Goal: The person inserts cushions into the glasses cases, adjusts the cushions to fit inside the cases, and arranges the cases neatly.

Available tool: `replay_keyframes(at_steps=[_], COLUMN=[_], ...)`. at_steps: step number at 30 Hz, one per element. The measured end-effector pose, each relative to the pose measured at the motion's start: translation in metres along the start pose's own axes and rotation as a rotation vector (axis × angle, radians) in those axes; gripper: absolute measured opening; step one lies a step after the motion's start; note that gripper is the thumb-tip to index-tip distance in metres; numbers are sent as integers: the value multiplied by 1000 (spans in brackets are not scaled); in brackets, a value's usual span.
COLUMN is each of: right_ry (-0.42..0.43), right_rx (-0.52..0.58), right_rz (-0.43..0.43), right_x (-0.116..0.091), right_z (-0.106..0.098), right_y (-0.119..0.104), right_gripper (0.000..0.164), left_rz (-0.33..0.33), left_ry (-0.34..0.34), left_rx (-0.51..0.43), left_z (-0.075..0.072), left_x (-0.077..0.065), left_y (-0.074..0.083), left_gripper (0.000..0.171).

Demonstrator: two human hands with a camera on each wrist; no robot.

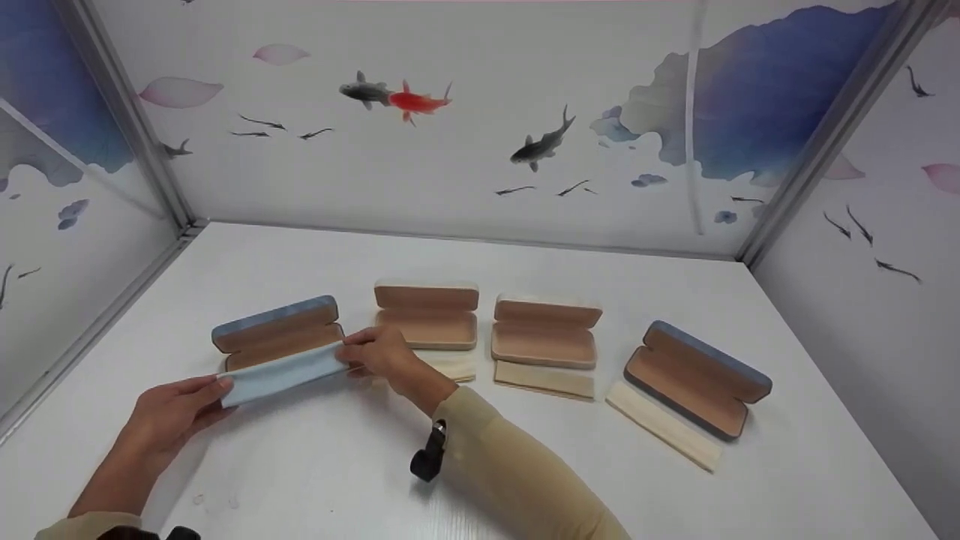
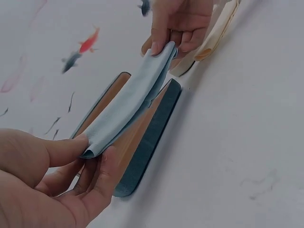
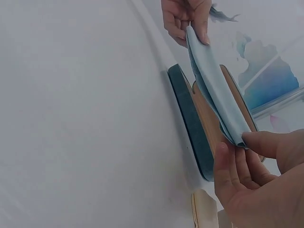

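Note:
A light blue folded cloth (image 1: pixel 285 374) is stretched between both hands, in front of and partly over an open blue glasses case (image 1: pixel 279 327) with a tan lining. My left hand (image 1: pixel 174 412) pinches its left end between thumb and fingers. At the other end my right hand (image 1: pixel 388 361) pinches the cloth the same way. In the left wrist view the cloth (image 2: pixel 130 102) hangs above the case (image 2: pixel 151 140), its folded layers parting slightly along one edge. The right wrist view shows the case's dark teal side (image 3: pixel 192 126) below the cloth.
Two open glasses cases (image 1: pixel 426 330) (image 1: pixel 544 343) stand at the middle, with folded cream (image 1: pixel 454 367) and beige (image 1: pixel 544 379) cloths before them. A dark blue open case (image 1: pixel 690 386) lies angled at the right beside a cream cloth (image 1: pixel 664 425). Printed walls (image 1: pixel 465 172) enclose the white table (image 1: pixel 360 480).

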State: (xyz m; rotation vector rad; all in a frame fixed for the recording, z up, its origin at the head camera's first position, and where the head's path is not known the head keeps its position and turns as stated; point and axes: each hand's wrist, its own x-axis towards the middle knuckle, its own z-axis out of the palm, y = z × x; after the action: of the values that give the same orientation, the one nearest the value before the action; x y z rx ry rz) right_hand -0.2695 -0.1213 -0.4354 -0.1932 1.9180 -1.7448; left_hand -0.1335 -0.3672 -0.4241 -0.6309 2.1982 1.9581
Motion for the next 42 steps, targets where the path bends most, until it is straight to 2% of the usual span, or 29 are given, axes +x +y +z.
replay_keyframes(at_steps=[9,19,28,37,42], right_ry=[50,138,164,211,229], right_rx=[17,-3,17,-50,-73], right_rz=[-40,-38,-41,-56,-71], right_x=[12,22,30,34,35], right_z=[3,6,9,12,14], right_y=[-8,-17,-16,-10,-9], right_gripper=[14,9,11,11,10], left_rz=[-4,16,25,2,-11], left_ry=[48,56,87,134,183], left_rx=[-117,-163,-196,-141,-95], left_z=[-3,-6,-5,-5,-4], left_x=[6,15,22,25,27], left_y=[8,12,12,11,12], left_gripper=[85,76,74,69,65])
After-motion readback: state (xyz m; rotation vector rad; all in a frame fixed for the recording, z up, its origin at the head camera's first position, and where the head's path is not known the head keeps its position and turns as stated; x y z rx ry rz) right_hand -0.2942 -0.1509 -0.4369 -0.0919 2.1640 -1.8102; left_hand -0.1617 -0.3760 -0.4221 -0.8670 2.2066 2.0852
